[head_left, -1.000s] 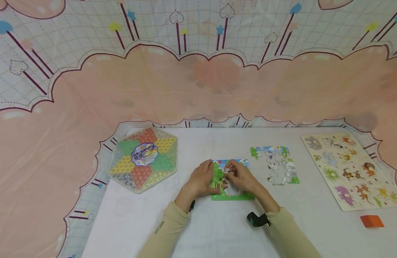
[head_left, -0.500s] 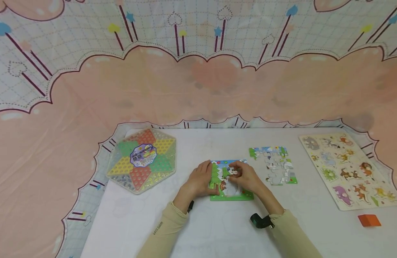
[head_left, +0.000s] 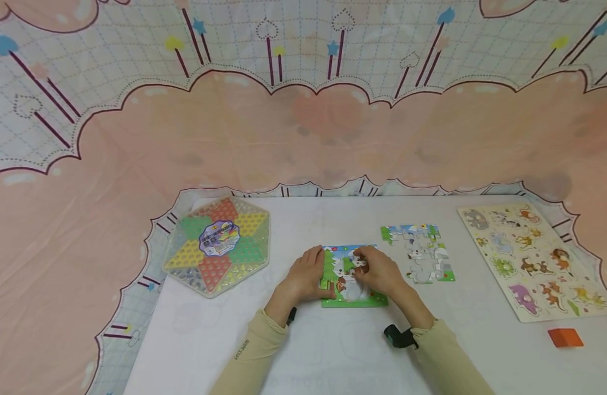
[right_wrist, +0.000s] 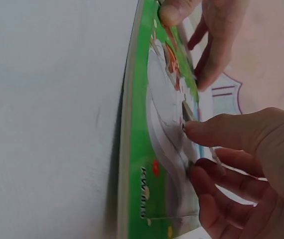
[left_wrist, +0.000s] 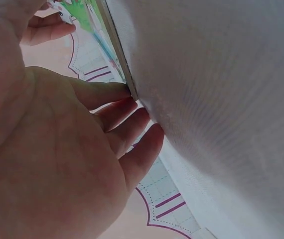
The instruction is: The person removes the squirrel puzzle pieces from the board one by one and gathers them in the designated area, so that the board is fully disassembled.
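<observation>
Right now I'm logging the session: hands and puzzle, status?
Left hand steadies green jigsaw frame at its left edge. Right hand pinches small puzzle piece over the frame. Nothing in the way.

A child's play corner: puzzles and a checkers board before a cartoon backdrop.

Bare table near; checkers board left, loose puzzle pieces right.
</observation>
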`<move>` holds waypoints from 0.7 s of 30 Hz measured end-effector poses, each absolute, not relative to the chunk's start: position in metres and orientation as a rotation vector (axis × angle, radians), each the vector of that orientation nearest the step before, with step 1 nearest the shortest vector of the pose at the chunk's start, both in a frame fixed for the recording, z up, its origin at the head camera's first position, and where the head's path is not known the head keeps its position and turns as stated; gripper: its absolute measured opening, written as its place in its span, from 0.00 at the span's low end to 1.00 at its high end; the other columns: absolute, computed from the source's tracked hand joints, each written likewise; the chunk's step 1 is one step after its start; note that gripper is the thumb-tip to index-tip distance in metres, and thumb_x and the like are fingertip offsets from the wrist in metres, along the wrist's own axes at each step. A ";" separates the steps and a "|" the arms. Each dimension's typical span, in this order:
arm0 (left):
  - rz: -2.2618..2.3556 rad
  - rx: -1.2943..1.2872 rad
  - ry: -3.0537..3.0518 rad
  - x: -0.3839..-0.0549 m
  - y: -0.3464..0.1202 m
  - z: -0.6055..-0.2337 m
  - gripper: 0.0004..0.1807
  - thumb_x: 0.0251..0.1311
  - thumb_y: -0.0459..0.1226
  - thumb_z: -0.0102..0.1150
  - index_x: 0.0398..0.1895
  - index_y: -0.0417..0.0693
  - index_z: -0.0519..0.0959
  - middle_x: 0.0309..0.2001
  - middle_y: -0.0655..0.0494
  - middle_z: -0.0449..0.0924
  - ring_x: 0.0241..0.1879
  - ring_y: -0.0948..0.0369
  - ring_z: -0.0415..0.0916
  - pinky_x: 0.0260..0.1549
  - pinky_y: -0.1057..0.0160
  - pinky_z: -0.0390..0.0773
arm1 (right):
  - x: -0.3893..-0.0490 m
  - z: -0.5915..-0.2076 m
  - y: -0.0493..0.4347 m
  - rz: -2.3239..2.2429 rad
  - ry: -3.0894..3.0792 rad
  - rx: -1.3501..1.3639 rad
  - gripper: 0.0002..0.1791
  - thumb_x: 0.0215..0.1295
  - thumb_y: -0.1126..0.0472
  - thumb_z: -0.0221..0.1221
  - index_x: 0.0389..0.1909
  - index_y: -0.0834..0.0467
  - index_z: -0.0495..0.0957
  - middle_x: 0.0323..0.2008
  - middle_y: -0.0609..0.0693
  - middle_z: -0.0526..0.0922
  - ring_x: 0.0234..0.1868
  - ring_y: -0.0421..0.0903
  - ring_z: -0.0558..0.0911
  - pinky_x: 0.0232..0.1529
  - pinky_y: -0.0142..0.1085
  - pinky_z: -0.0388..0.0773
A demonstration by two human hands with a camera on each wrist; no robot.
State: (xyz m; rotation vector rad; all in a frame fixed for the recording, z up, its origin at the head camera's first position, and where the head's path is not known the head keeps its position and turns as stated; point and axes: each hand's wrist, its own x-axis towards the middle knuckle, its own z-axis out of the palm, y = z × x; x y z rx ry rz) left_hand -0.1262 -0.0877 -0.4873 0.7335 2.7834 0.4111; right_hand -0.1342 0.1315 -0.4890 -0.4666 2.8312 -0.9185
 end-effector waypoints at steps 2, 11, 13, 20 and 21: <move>0.396 0.737 2.786 -0.126 -0.088 -0.488 0.61 0.49 0.60 0.71 0.73 0.28 0.53 0.72 0.37 0.54 0.72 0.45 0.53 0.65 0.49 0.64 | -0.134 -0.487 0.132 -0.850 2.853 -0.476 0.24 0.56 0.65 0.69 0.54 0.64 0.77 0.41 0.53 0.80 0.34 0.45 0.78 0.31 0.39 0.75; 0.405 0.721 2.763 -0.127 -0.088 -0.489 0.61 0.50 0.59 0.71 0.74 0.28 0.52 0.73 0.38 0.52 0.73 0.46 0.51 0.66 0.50 0.62 | -0.136 -0.485 0.131 -0.680 2.911 -0.457 0.21 0.57 0.64 0.67 0.52 0.65 0.79 0.42 0.56 0.75 0.36 0.49 0.80 0.32 0.43 0.78; 0.416 0.719 2.757 -0.127 -0.088 -0.489 0.60 0.51 0.58 0.71 0.73 0.28 0.52 0.73 0.37 0.52 0.73 0.46 0.51 0.67 0.50 0.61 | -0.136 -0.485 0.131 -0.666 2.913 -0.444 0.21 0.56 0.63 0.68 0.51 0.65 0.80 0.42 0.57 0.75 0.36 0.49 0.79 0.33 0.43 0.78; 0.445 0.733 2.758 -0.126 -0.088 -0.489 0.59 0.52 0.59 0.69 0.73 0.28 0.52 0.73 0.37 0.51 0.73 0.45 0.50 0.67 0.49 0.60 | -0.140 -0.484 0.134 -0.637 2.891 -0.407 0.24 0.55 0.58 0.71 0.51 0.64 0.81 0.39 0.54 0.75 0.36 0.47 0.75 0.37 0.44 0.77; 0.443 0.728 2.756 -0.126 -0.088 -0.489 0.60 0.52 0.59 0.69 0.74 0.28 0.51 0.73 0.37 0.51 0.73 0.45 0.49 0.67 0.49 0.60 | -0.141 -0.484 0.135 -0.641 2.885 -0.407 0.24 0.55 0.58 0.71 0.51 0.63 0.81 0.39 0.54 0.75 0.36 0.47 0.75 0.37 0.43 0.77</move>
